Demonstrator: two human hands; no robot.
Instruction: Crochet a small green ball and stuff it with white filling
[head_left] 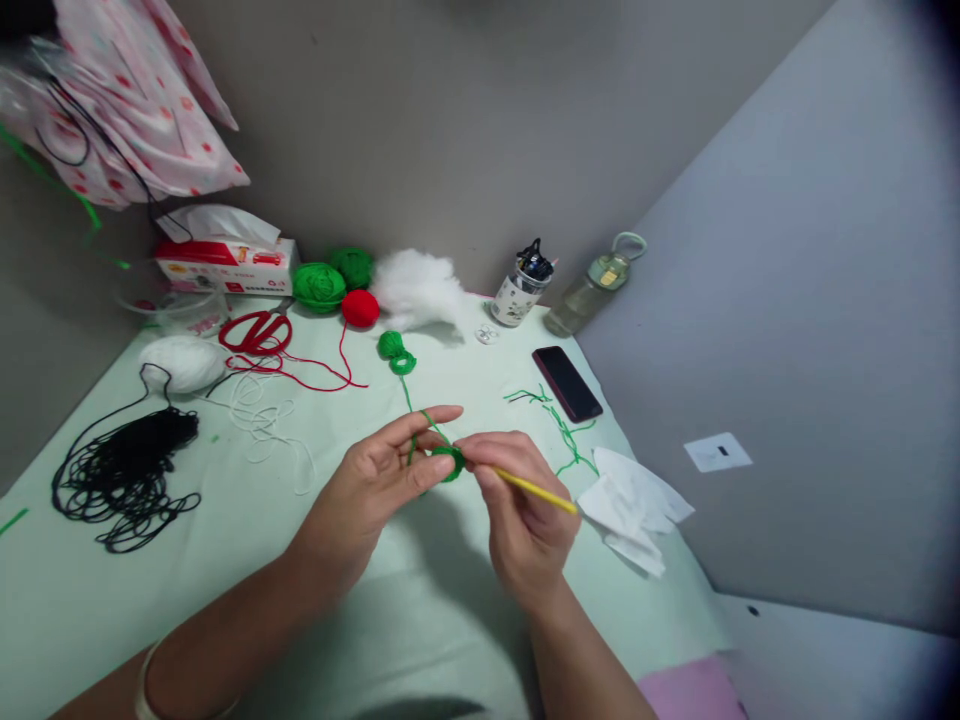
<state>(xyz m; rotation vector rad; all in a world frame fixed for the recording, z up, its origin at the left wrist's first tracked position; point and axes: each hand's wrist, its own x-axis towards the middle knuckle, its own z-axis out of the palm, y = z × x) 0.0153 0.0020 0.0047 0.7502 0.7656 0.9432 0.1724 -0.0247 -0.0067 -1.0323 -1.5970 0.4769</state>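
My left hand (pixel 379 475) pinches a small green crochet piece (pixel 450 463) between thumb and fingers. Green yarn (pixel 406 392) loops over its raised index finger and runs back to small finished-looking green crochet pieces or a little yarn bundle (pixel 394 348) on the table. In my right hand (pixel 525 505) is a crochet hook with a yellow handle (pixel 540 491), gripped like a pen. The hook's tip meets the right side of the green piece, where fingers hide it.
Black yarn (pixel 135 460), a white yarn ball (pixel 182 364) and red scissors (pixel 256 333) lie left. Green balls (pixel 319 287), a red ball (pixel 361 309) and white stuffing (pixel 420 285) sit behind. A phone (pixel 568 383), bottle (pixel 592 295), pen cup (pixel 519 292) and tissues (pixel 634 510) stand or lie right.
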